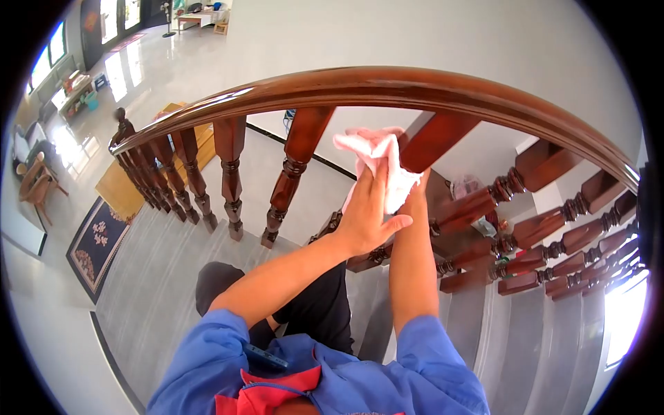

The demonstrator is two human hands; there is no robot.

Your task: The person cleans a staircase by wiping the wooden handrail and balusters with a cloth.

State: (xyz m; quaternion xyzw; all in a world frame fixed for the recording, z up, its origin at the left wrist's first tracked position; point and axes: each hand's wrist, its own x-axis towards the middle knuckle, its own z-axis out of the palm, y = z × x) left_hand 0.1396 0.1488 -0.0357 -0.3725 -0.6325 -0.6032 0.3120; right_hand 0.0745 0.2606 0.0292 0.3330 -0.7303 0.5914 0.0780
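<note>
A pink cloth point(398, 183) is bunched against a square-topped brown baluster point(439, 138), just under the curved wooden handrail point(373, 83). My left hand point(365, 214) presses on the cloth from the near side, its fingers pointing up and lying over the fabric, the thumb stretched out to the right. Behind the cloth and the baluster, my right hand point(417, 194) reaches up on the right side; its fingers are mostly hidden by the cloth and the wood.
More balusters point(232, 173) line the stairs to the left and right. Grey steps point(166, 263) lie below, with a dark patterned rug point(100, 242) at lower left. Chairs point(38, 183) and a table point(202, 19) stand on the far floor.
</note>
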